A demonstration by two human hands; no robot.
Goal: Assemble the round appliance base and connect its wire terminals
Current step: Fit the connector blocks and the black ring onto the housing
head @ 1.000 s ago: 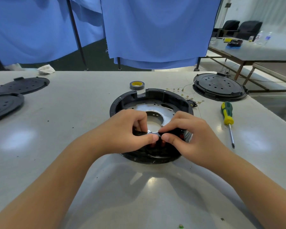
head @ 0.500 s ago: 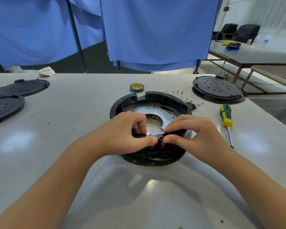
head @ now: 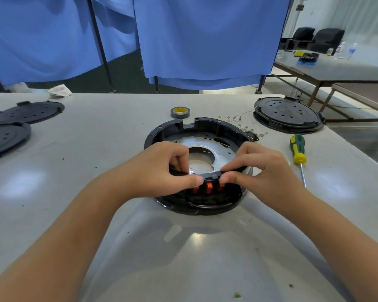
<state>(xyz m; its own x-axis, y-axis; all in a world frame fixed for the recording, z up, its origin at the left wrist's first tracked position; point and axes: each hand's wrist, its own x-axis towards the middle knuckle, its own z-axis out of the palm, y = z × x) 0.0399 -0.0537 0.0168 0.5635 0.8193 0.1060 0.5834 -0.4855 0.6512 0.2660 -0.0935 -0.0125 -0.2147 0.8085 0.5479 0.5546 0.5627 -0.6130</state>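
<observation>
Both hands are pinching a small black part [head: 210,176] w/ orange bits, at the near rim of the round base [head: 196,136], mid tabletop. Left hand [head: 162,168] is gripping its left end, right hand [head: 260,171] its right end. Screwdriver [head: 297,151] is lying by the right edge, tape [head: 180,112] behind the base

The black part [head: 210,176] is now held further apart: left hand [head: 162,168] and right hand [head: 260,171] were thumb-to-thumb 1 s ago, w/ the part nearly covered; a gap is now seen betw. the thumbs. More of the part is exposed, incl. its top edge and the orange terminals [head: 208,187] under it. Pinch grip is kept at each end, over the near rim of the base [head: 196,127].
</observation>
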